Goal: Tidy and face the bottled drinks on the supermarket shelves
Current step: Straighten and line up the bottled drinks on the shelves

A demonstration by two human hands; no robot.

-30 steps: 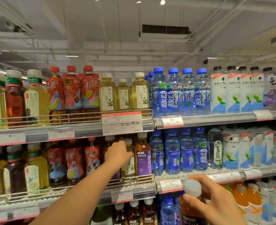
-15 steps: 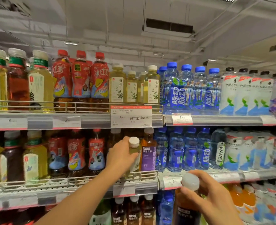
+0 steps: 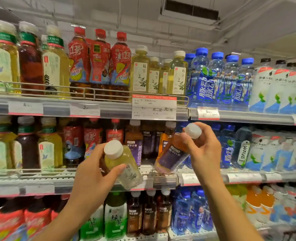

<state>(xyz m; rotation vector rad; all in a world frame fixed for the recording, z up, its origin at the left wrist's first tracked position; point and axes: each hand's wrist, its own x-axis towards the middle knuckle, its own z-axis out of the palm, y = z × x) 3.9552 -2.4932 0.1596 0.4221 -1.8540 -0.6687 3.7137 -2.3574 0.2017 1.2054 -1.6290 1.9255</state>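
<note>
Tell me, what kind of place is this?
Most likely a supermarket drinks aisle: tiered metal shelves packed with rows of blue-capped clear plastic water bottles, and white paper price tags clipped along the shelf edges.

"WAVE" — clear bottle [image 3: 243, 152]; "5.00" — price tag [image 3: 154, 107]

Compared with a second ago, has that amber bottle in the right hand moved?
Yes. The amber purple-label bottle has risen from below the middle shelf's price rail to in front of that shelf, tilted, gripped by the right hand.
</note>
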